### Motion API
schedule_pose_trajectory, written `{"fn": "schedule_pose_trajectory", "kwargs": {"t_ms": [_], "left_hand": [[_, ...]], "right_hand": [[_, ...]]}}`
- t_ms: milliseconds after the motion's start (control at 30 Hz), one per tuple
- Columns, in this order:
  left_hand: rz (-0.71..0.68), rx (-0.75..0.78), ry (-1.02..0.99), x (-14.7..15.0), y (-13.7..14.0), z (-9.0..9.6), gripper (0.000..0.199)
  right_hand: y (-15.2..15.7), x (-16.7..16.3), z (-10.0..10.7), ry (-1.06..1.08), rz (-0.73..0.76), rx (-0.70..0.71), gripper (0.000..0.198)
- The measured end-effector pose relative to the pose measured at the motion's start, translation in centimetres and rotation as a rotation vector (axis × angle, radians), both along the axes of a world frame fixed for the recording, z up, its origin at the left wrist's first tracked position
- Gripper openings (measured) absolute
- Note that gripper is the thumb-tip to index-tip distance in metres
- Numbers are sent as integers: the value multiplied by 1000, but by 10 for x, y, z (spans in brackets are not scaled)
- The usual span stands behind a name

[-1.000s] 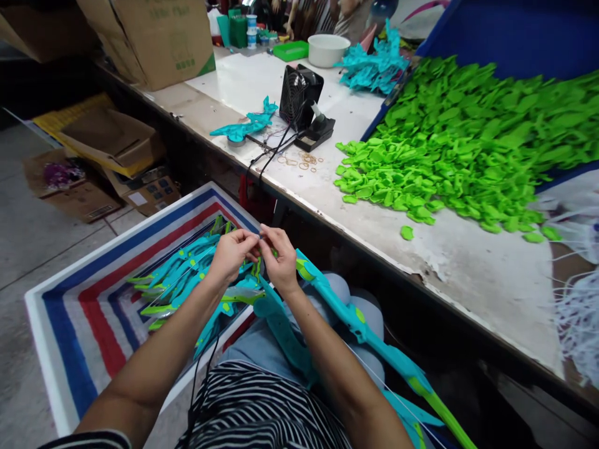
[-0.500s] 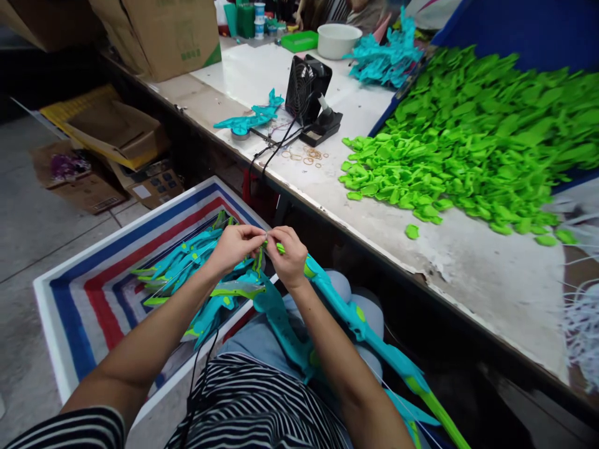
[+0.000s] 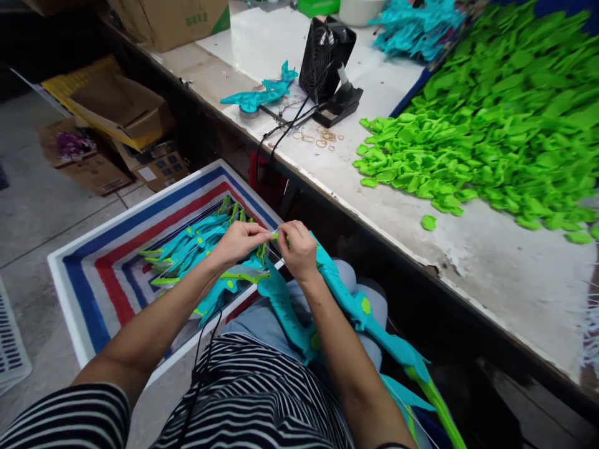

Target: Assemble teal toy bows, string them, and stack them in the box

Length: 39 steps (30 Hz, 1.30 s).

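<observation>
Over my lap, my left hand (image 3: 241, 242) and my right hand (image 3: 299, 252) meet fingertip to fingertip. My right fingers are closed around the green tip of a turquoise toy bow (image 3: 344, 292), which runs down past my right forearm. The left thumb and forefinger pinch what looks like a thin white string at that tip; the exact contact is too small to make out. Another turquoise-and-green limb (image 3: 281, 302) lies across my lap under the right wrist. Several more toy bows (image 3: 194, 240) lie in the striped-lined tray (image 3: 112, 218) at my left.
On the worktable (image 3: 369, 209) are a heap of green pieces (image 3: 449, 162), a black fan (image 3: 322, 59), a black stand (image 3: 339, 106), rubber bands (image 3: 327, 135) and turquoise parts (image 3: 264, 93). Cardboard boxes (image 3: 124, 112) stand on the floor. A white basket (image 3: 12, 343) is at far left.
My view has tilted down and shifted left, so the table things appear higher and further right. Both hands stay together at the bow's tip, with only slight finger movement.
</observation>
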<state>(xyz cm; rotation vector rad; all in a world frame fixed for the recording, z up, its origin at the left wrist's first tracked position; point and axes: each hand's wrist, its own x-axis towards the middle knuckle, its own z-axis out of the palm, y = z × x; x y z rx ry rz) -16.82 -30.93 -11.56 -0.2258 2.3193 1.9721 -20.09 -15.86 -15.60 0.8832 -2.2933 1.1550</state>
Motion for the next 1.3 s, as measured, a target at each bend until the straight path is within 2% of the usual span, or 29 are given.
{"fn": "schedule_pose_trajectory", "kwargs": {"t_ms": [100, 167, 233, 300, 333, 400, 467, 500, 567, 633, 700, 767, 833, 967, 1067, 1100, 1133, 1167, 1267, 1300], "left_hand": [[57, -29, 113, 8, 1, -6, 16], [174, 14, 148, 22, -1, -17, 20], [344, -3, 107, 46, -4, -33, 24], [362, -126, 6, 80, -7, -53, 22], [274, -197, -50, 99, -7, -62, 20], [-20, -311, -135, 135, -4, -78, 21], [-246, -432, -179, 164, 0, -87, 34], [-307, -508, -192, 175, 2, -89, 37], [-364, -672, -213, 189, 4, -88, 32], [-398, -798, -247, 195, 2, -84, 23], [-423, -851, -276, 195, -4, -80, 22], [-416, -798, -268, 192, -12, -78, 24], [-391, -625, -255, 185, -21, -77, 27], [-351, -85, -286, 166, -27, -63, 33], [-292, 358, -324, 154, -14, -51, 34], [-245, 463, -350, 151, -7, -49, 36], [-174, 518, -372, 150, -1, -50, 35], [-79, 510, -381, 149, 5, -52, 34], [261, 231, -365, 153, 12, -66, 33], [325, 159, -378, 156, 11, -71, 35]], "right_hand": [[-3, 3, 2, -55, -48, -38, 18], [-6, 13, 7, -130, -25, -102, 17], [-10, 29, 9, -208, 46, -167, 19], [-16, 46, 5, -275, 194, -148, 23], [-20, 53, 0, -295, 287, -90, 23], [-29, 64, -15, -307, 415, 115, 23], [-37, 68, -31, -310, 421, 370, 36], [-40, 68, -39, -321, 391, 490, 43], [-42, 65, -48, -355, 324, 665, 48], [-40, 60, -51, -382, 290, 731, 46], [-36, 55, -49, -402, 276, 710, 46], [-32, 50, -46, -438, 282, 659, 48], [-27, 47, -45, -492, 304, 603, 50], [-18, 41, -49, -618, 364, 439, 52], [-14, 36, -54, -702, 407, 325, 51], [-13, 35, -56, -724, 414, 301, 51], [-13, 34, -57, -743, 416, 284, 51], [-12, 33, -59, -759, 415, 274, 51], [-12, 31, -64, -784, 416, 254, 52], [-11, 31, -66, -787, 419, 248, 52]]}}
